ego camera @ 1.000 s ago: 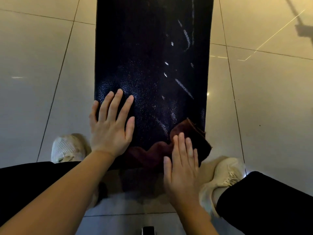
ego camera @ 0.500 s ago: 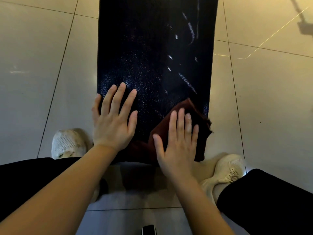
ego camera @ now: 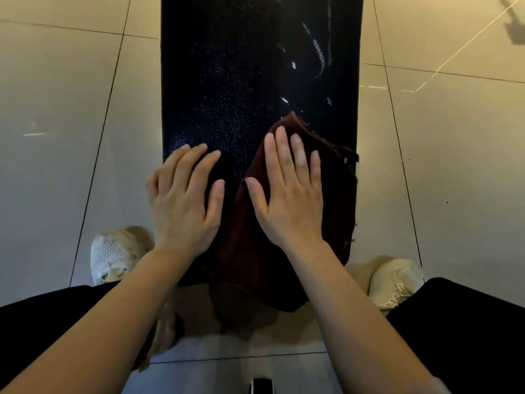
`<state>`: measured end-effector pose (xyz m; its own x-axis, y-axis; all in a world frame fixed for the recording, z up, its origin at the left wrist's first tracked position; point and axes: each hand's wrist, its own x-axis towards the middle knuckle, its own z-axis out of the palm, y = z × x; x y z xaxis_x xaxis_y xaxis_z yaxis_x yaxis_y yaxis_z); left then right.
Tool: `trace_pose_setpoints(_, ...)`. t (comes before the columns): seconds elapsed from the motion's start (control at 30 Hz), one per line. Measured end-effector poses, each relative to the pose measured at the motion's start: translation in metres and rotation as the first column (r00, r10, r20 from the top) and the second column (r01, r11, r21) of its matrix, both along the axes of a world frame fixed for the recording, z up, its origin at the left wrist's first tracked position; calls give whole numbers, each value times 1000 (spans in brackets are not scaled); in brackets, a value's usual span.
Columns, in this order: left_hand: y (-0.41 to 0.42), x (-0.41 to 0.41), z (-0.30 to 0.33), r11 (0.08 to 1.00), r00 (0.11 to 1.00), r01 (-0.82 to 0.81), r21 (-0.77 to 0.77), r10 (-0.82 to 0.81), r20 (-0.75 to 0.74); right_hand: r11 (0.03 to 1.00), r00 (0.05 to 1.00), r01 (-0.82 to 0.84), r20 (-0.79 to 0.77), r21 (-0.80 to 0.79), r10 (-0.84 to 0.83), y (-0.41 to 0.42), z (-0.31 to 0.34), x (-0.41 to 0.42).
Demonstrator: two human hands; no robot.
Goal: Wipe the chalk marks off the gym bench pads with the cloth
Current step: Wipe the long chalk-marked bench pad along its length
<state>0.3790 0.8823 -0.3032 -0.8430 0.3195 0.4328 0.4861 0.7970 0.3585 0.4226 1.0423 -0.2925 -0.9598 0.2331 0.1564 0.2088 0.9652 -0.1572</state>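
A long black bench pad [ego camera: 227,81] runs away from me down the middle of the view. White chalk marks [ego camera: 319,54] streak its far right part, with small spots closer in. A dark brown cloth [ego camera: 332,194] lies on the pad's near right part and hangs over the near end. My right hand [ego camera: 287,194] presses flat on the cloth with straight fingers. My left hand [ego camera: 184,200] rests flat on the bare pad near its left edge, fingers straight.
Glossy beige floor tiles [ego camera: 56,137] lie on both sides of the bench. My white shoes [ego camera: 113,253] [ego camera: 395,282] stand at either side of the pad's near end, with black trouser legs at the bottom corners. A small dark object [ego camera: 261,385] shows at the bottom edge.
My right hand has pushed the cloth forward along the pad's right side, over the nearest chalk streaks. My left hand has stayed flat on the pad's left part.
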Motion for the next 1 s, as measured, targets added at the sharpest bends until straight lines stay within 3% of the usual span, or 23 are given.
trace_pose_setpoints(0.13,3,-28,10,1000,997,-21,-8,20,-69,995,995,95,36,-34,-94,-13,-13,59)
trace_pose_setpoints(0.27,19,-55,12,994,1000,-21,-105,19,-18,991,989,136,51,-12,-135,-22,-33,110)
trace_pose_setpoints(0.37,25,-59,5,985,999,-42,-170,40,-13,983,982,181,60,-21,-180,-24,-28,95)
trace_pose_setpoints(0.77,24,-59,4,986,999,-43,-161,39,-31,988,988,153,-1,-33,-153,36,17,-51)
trace_pose_setpoints(1.0,25,-59,6,984,999,-41,-171,42,3,988,987,146,71,-46,-142,-5,-16,70)
